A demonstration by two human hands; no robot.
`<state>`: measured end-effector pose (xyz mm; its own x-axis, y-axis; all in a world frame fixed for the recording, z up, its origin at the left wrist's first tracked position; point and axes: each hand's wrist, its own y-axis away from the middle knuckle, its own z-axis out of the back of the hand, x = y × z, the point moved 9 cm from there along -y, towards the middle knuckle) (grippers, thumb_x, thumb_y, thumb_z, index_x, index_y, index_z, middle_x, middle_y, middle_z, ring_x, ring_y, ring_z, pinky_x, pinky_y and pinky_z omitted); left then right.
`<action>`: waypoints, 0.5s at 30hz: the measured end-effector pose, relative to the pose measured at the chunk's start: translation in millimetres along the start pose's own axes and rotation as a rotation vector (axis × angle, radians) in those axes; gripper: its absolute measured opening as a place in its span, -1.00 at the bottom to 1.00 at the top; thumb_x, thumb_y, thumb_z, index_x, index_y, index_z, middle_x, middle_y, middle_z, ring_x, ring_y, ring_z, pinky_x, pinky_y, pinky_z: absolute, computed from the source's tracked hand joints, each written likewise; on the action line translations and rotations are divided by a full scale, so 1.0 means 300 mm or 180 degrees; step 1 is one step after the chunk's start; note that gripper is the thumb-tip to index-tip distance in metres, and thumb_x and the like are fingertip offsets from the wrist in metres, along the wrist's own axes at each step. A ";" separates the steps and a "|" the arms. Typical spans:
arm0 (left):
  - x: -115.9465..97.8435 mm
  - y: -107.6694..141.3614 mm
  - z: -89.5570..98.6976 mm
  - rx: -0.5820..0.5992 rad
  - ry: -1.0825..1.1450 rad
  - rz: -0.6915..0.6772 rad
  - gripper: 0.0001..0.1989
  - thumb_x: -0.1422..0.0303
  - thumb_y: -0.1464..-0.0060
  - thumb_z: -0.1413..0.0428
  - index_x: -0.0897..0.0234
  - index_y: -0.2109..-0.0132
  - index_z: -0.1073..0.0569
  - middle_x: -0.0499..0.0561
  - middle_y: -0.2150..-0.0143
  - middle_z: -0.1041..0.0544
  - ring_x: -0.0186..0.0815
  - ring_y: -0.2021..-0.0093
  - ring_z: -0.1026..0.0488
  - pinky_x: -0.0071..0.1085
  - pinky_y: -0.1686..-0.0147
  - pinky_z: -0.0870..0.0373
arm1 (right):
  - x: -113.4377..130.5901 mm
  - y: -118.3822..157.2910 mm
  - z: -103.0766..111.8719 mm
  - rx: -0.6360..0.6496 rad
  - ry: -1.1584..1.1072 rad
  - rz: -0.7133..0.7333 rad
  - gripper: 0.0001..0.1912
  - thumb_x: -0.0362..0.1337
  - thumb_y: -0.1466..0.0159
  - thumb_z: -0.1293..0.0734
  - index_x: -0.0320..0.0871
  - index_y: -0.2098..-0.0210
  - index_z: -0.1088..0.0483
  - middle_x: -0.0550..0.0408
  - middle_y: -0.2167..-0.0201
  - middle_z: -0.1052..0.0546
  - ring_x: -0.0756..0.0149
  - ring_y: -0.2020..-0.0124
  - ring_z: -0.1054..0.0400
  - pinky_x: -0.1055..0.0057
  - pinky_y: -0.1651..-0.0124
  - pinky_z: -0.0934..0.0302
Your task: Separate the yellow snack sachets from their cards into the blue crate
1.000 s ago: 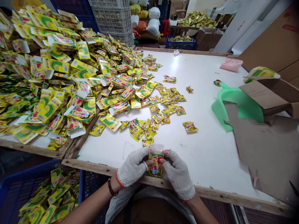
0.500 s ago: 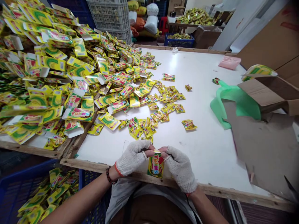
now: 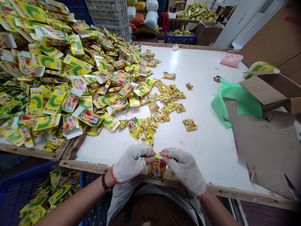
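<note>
At the table's front edge, a small yellow and green carton [image 3: 157,169] with a printed red fruit stands upright between my hands. My left hand [image 3: 133,164], in a white knitted glove with bare fingertips, pinches the carton's upper left corner. Gloved the same way, my right hand [image 3: 184,168] pinches the upper right corner. Thumbs and fingertips of both hands meet along the top end, so the flap there is mostly hidden. Just beyond my fingers lie small sealed yellow packets [image 3: 147,140]. Part of another yellow item [image 3: 174,175] shows beside my right hand.
A large heap of open cartons [image 3: 54,62] covers the left side. A blue crate [image 3: 7,188] with cartons stands below the table's wooden edge. At the right are a green dustpan [image 3: 249,100], flattened cardboard [image 3: 261,153] and a dark pointed blade [image 3: 290,185].
My hands have shifted slightly apart at the wrists, with fingertips still on the carton's top. Several cartons at the front of the left heap have slid and settled. The view has moved a little.
</note>
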<state>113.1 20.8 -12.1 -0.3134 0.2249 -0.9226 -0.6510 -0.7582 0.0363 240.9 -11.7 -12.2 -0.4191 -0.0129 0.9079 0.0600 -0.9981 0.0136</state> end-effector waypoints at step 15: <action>0.119 -0.023 0.415 0.0021 -0.4155 -0.0120 -0.53 0.65 0.17 0.02 0.28 0.05 -0.36 0.13 0.17 -0.39 -0.14 0.13 -0.32 -0.20 0.10 -0.27 | 0.047 0.008 -0.372 0.1001 -0.1954 -0.0873 -0.79 -0.21 -0.14 -0.30 -0.15 0.24 -0.37 0.07 0.33 -0.53 0.32 0.37 -0.43 0.41 0.31 -0.36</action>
<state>20.2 110.4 2.5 -0.7284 0.6732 0.1278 -0.6762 -0.7363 0.0242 134.1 -21.1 -46.2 0.1200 0.3624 0.9243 0.3213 -0.8951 0.3092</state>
